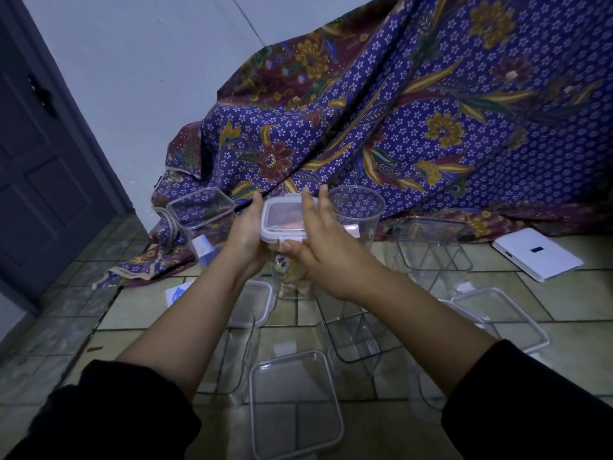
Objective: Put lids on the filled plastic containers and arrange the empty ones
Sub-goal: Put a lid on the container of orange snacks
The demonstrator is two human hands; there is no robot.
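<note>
Several empty clear containers stand on the tiled floor (348, 257) nearest the person, one square container (295, 405) at the near edge between the forearms and a divided container (356, 336) just beyond it. Past them the left hand (247, 235) grips the left side of a filled container (292, 277), while the right hand (320, 240) lies flat-fingered over the white-rimmed lid (282, 222) on its mouth, thumb under the lid's near edge. Farther off, a round tub (356, 210) and a tall container (202, 217) stand against the patterned cloth (414, 111).
</note>
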